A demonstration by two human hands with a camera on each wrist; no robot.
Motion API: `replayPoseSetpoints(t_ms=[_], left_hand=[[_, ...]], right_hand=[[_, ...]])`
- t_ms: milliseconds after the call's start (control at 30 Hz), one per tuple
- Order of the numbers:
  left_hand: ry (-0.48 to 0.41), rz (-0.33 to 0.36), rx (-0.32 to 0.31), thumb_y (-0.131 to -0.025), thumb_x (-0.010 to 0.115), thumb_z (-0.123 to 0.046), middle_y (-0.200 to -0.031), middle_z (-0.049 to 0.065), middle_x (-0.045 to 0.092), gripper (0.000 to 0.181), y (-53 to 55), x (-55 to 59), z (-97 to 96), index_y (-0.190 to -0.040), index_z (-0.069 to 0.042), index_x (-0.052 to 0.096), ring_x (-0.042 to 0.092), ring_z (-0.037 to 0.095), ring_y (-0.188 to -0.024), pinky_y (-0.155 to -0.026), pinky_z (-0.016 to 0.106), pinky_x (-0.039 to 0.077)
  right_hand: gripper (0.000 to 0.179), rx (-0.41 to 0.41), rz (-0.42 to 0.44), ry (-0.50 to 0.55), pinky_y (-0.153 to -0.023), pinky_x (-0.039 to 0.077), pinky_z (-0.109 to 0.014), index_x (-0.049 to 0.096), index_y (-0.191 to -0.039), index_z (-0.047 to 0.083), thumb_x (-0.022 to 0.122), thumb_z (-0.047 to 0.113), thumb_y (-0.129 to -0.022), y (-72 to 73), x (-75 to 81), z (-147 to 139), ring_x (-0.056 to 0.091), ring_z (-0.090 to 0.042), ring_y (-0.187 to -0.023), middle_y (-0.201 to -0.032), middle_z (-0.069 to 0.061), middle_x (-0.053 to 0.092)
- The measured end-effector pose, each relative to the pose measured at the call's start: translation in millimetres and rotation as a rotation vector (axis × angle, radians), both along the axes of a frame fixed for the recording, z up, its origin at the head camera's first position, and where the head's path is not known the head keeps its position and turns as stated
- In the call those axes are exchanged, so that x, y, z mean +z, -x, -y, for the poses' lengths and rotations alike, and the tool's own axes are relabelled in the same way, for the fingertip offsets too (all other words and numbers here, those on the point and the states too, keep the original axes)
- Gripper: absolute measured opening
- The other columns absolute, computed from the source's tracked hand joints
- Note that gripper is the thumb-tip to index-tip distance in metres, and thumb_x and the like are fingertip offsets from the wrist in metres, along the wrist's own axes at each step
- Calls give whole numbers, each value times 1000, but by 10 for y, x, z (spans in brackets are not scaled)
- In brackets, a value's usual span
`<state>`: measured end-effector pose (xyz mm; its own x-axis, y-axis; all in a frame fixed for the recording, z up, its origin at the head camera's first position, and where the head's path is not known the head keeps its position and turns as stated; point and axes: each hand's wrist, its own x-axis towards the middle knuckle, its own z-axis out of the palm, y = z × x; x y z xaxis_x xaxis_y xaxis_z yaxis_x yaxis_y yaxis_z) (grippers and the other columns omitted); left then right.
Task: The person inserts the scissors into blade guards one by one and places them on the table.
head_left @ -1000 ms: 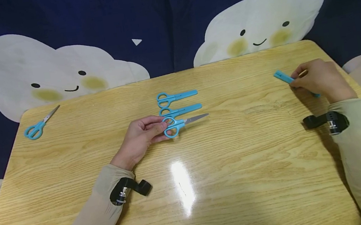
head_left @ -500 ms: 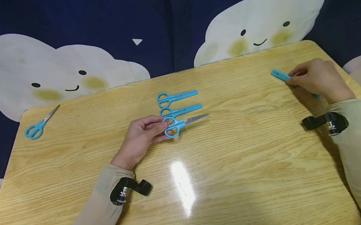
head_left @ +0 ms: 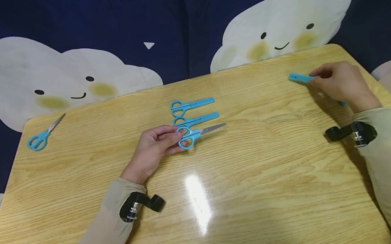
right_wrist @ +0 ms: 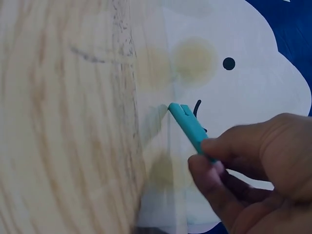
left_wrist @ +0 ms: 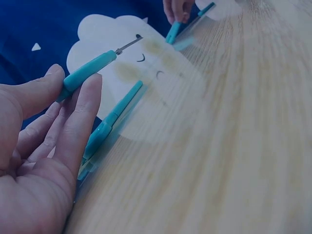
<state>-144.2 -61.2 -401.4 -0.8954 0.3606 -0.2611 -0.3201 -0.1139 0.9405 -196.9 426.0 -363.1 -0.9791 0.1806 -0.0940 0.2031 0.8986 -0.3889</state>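
My left hand pinches a pair of scissors by its light-blue handle loops, the bare blades pointing right. In the left wrist view the scissors are held above the table between thumb and fingers. Far to the right, my right hand grips a light-blue blade cover between thumb and fingertips. Its slotted end sticks out in the right wrist view, where the cover is tilted. The end of another blue piece shows beneath the right hand, mostly hidden.
Two covered scissors, one farther back and one nearer, lie in parallel just beyond the left hand. An uncovered pair of scissors lies at the table's far left. A dark-blue cloth with clouds hangs behind the wooden table.
My right hand has shifted slightly left and turned the blade cover, swinging its free end left and toward the back. The left hand and its scissors have stayed put.
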Motion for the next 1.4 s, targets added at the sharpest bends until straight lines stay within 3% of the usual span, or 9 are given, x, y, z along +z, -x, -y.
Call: replayPoseSetpoints(t_ms=[133,267,400,667,967,1400], left_hand=[[2,-2,-1,-94,58,3,-95,0,73,32,0,1,1,-124,15,51,73,11,-86,-81,32,62],[8,-2,-4,-94,58,2,-96,1,73,33,0,1,5,-124,14,52,73,11,-86,-82,32,62],[11,0,-6,-94,59,1,-97,1,72,33,2,0,6,-124,13,52,73,11,-87,-82,32,62],[6,5,-6,-94,58,2,-96,0,73,34,3,-5,7,-125,14,51,72,11,-87,-82,32,62],[3,3,-10,-95,58,1,-96,0,73,34,1,0,7,-125,14,51,73,11,-86,-82,32,62],[-2,-13,-11,-94,61,-2,-103,3,72,32,4,-18,9,-122,13,54,74,12,-88,-82,32,62]], right_hand=[[47,-45,-24,91,-55,44,-23,65,-124,14,56,49,-94,4,5,4,56,-1,-73,-91,9,69],[53,-95,-4,297,-62,48,-13,64,-126,13,63,51,-89,3,8,7,61,12,-70,-77,34,59],[53,-121,-1,462,-66,51,-7,63,-126,9,67,46,-88,1,7,16,68,8,-70,-80,30,64],[33,-73,-79,537,-61,56,-13,65,-113,9,66,34,-92,-4,-19,64,66,2,-66,-79,19,68],[35,-22,-126,711,-61,58,-16,68,-114,5,69,30,-90,-19,-27,136,67,-2,-67,-81,8,72],[37,45,-166,722,-62,58,-17,68,-117,3,68,27,-90,-2,-92,271,68,-5,-70,-84,6,73]])
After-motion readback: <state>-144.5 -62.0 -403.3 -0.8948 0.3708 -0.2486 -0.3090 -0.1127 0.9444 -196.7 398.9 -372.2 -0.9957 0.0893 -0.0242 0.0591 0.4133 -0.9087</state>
